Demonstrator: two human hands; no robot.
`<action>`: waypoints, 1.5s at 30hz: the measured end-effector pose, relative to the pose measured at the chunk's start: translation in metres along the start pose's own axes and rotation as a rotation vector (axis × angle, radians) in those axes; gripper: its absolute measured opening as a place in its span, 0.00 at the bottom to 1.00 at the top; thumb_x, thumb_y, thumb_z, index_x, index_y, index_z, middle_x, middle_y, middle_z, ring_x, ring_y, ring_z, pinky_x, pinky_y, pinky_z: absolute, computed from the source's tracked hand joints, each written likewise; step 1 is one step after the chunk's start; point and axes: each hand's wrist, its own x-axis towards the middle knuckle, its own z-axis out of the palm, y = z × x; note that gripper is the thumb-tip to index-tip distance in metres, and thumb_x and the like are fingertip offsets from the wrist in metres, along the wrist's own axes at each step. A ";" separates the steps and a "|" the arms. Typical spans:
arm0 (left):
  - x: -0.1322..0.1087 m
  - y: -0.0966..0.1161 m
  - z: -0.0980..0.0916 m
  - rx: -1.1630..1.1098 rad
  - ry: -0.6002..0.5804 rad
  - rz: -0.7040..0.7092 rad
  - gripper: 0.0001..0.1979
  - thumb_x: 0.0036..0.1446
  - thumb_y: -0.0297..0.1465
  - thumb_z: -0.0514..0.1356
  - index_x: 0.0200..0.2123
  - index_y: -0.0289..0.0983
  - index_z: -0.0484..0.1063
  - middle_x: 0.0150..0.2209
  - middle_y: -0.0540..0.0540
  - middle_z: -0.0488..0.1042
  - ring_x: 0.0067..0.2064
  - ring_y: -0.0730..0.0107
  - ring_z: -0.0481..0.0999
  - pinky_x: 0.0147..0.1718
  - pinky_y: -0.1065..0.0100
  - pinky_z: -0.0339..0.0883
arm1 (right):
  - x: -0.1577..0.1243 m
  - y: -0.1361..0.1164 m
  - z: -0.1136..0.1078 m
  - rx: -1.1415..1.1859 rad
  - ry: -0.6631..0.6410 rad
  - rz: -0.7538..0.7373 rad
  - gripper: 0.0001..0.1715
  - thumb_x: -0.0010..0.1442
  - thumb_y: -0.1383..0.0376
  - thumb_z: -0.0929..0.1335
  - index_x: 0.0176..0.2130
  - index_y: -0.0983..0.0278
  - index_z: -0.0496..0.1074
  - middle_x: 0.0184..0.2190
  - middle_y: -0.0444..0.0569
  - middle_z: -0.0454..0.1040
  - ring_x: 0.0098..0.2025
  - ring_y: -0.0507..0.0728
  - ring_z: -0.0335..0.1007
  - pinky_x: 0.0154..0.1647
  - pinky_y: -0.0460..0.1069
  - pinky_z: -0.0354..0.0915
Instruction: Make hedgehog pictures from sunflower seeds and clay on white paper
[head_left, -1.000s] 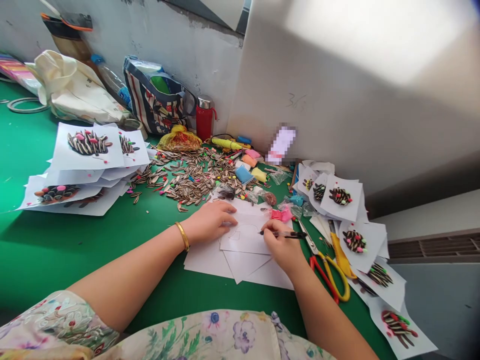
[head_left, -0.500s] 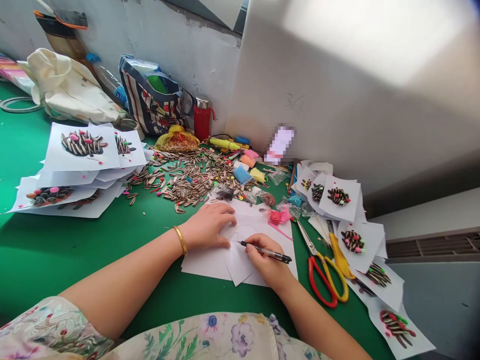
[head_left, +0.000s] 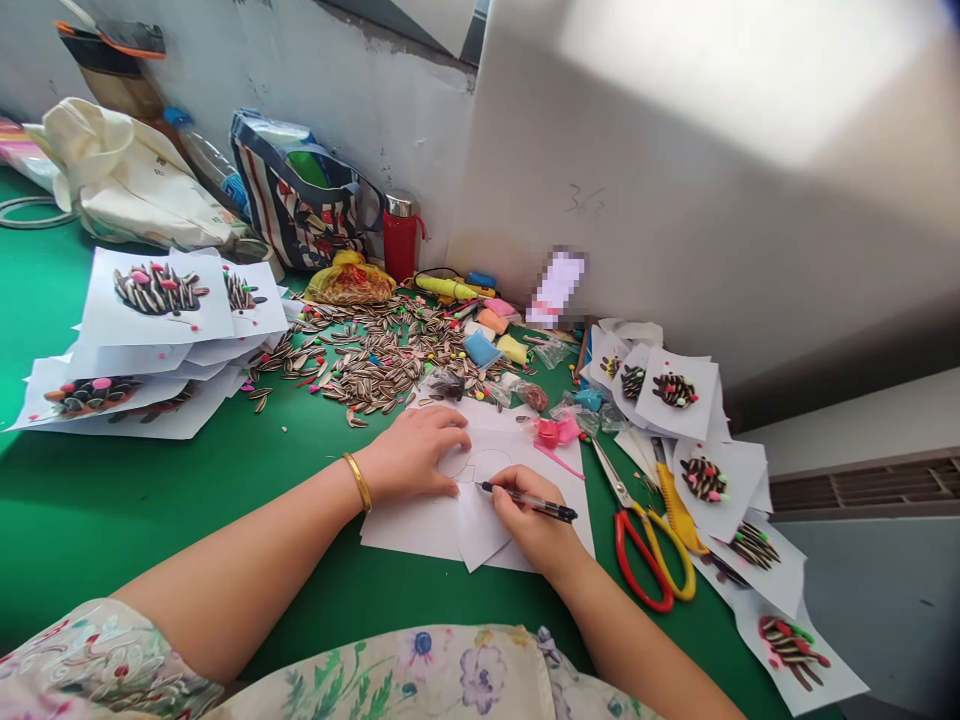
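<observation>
My right hand [head_left: 529,510] is closed around a black pen [head_left: 541,506], its tip at a faint outline drawn on the white paper [head_left: 405,530]. My left hand [head_left: 420,452], with a gold bangle at the wrist, lies on the paper left of the drawing, fingers spread and slightly bent. A smaller white sheet [head_left: 480,535] lies over the larger one, partly under my right hand. Beyond the paper are sunflower seeds [head_left: 390,360] in a loose heap and red clay [head_left: 549,432]. Right of my right hand lie scissors [head_left: 637,530] with red and yellow handles.
White cards with seed-and-clay figures are stacked at left [head_left: 161,325] and spread along the right [head_left: 679,393]. A yellow-handled cutter [head_left: 679,510] lies by the scissors. At the back stand a red flask [head_left: 401,240], a striped bag [head_left: 300,200] and a cream cloth bag [head_left: 135,185].
The view has shifted very slightly. My hands stay in nearly the same place on the paper, with the pen still in my right hand.
</observation>
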 end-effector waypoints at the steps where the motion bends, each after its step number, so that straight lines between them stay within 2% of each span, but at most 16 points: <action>1: 0.000 0.000 0.000 0.000 0.000 0.000 0.25 0.44 0.44 0.71 0.46 0.45 0.72 0.58 0.46 0.67 0.61 0.51 0.63 0.58 0.53 0.54 | 0.000 0.001 -0.001 -0.009 0.010 0.000 0.08 0.57 0.63 0.65 0.34 0.61 0.75 0.27 0.44 0.75 0.28 0.54 0.66 0.28 0.47 0.61; 18: 0.000 0.000 -0.001 -0.016 -0.007 -0.004 0.25 0.44 0.43 0.71 0.46 0.46 0.72 0.59 0.46 0.67 0.61 0.52 0.63 0.57 0.54 0.55 | 0.009 0.020 -0.022 -0.043 0.180 0.039 0.07 0.54 0.64 0.64 0.27 0.62 0.71 0.23 0.44 0.71 0.26 0.54 0.66 0.27 0.47 0.61; 27: 0.000 0.000 0.000 -0.018 -0.007 -0.007 0.25 0.44 0.43 0.71 0.46 0.46 0.72 0.59 0.46 0.67 0.61 0.52 0.63 0.58 0.54 0.54 | 0.007 0.015 -0.025 -0.018 0.233 0.033 0.08 0.55 0.63 0.64 0.28 0.61 0.70 0.23 0.44 0.71 0.26 0.55 0.65 0.26 0.47 0.61; 31: 0.000 0.000 0.001 -0.015 -0.004 -0.004 0.25 0.44 0.43 0.71 0.46 0.46 0.72 0.58 0.46 0.67 0.61 0.52 0.63 0.57 0.53 0.55 | 0.001 0.009 -0.019 0.024 0.158 0.007 0.07 0.57 0.63 0.64 0.30 0.61 0.71 0.24 0.44 0.71 0.26 0.54 0.65 0.27 0.47 0.61; 36: 0.000 -0.001 0.000 -0.014 0.006 -0.002 0.26 0.43 0.43 0.72 0.46 0.45 0.72 0.58 0.46 0.67 0.61 0.52 0.63 0.57 0.53 0.55 | -0.003 0.005 -0.008 -0.038 0.051 -0.046 0.07 0.57 0.63 0.65 0.32 0.61 0.72 0.26 0.44 0.73 0.28 0.54 0.67 0.28 0.47 0.62; 45: 0.000 0.000 0.000 -0.003 0.000 -0.002 0.25 0.44 0.43 0.71 0.46 0.46 0.72 0.58 0.46 0.67 0.61 0.51 0.63 0.57 0.52 0.56 | -0.002 0.004 -0.006 -0.066 0.050 -0.060 0.07 0.58 0.64 0.64 0.33 0.61 0.73 0.27 0.44 0.74 0.29 0.54 0.67 0.30 0.47 0.61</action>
